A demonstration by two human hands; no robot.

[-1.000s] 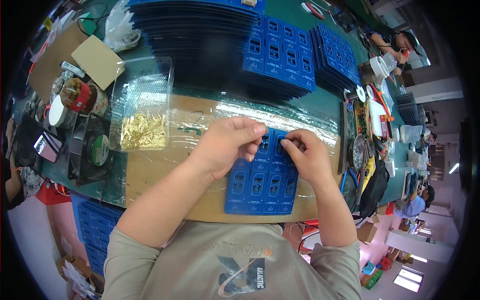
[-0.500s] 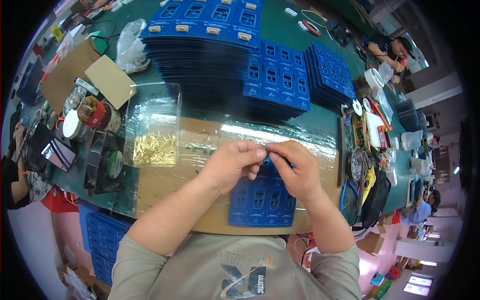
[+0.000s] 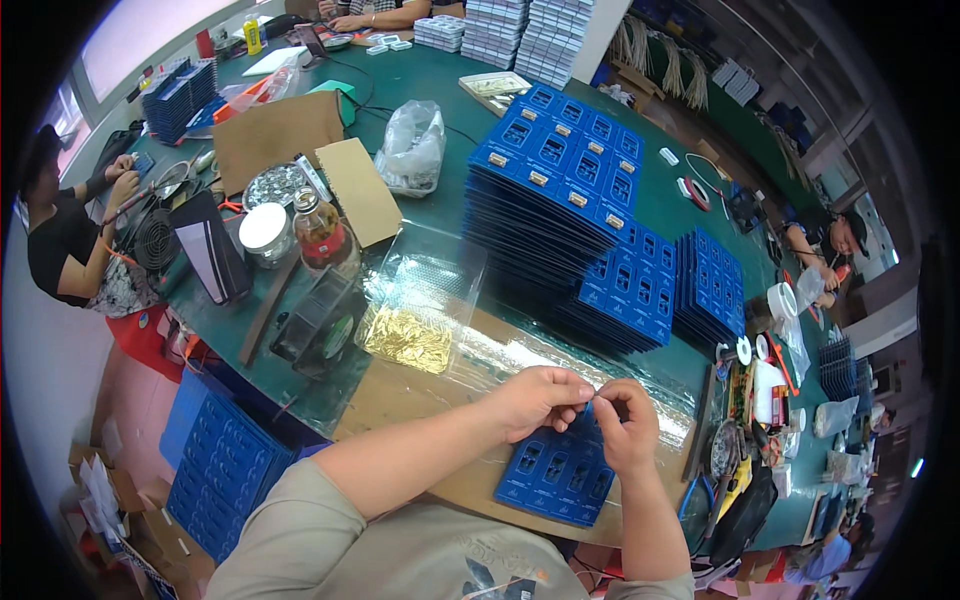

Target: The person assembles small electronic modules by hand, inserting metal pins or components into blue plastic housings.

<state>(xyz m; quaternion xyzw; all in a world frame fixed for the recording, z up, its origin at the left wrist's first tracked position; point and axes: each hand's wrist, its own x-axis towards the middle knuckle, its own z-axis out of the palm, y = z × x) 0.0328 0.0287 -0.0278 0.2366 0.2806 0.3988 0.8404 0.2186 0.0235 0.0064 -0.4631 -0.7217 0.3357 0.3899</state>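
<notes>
My left hand (image 3: pixel 543 403) and my right hand (image 3: pixel 628 425) meet fingertip to fingertip above the far part of a blue circuit board panel (image 3: pixel 556 478). Both are closed in a pinch. Whatever sits between the fingers is too small and hidden to name. The panel lies on a brown cardboard sheet (image 3: pixel 455 440) in front of me, its far part covered by my hands. Beyond my left forearm stands a clear plastic tray (image 3: pixel 437 268) with a heap of small gold-coloured metal pins (image 3: pixel 408 338) at its near end.
Tall stacks of blue panels (image 3: pixel 540 215) rise behind my hands. To the left are a black fan (image 3: pixel 318 320), a glass jar (image 3: pixel 322 235) and a white-lidded tub (image 3: pixel 266 232). Tools and spools (image 3: pixel 743 350) crowd the right side. Other people (image 3: pixel 75 220) work around the table.
The view has swung left and lifted, so the table appears lower and further right. My hands stay pinched together over the panel.
</notes>
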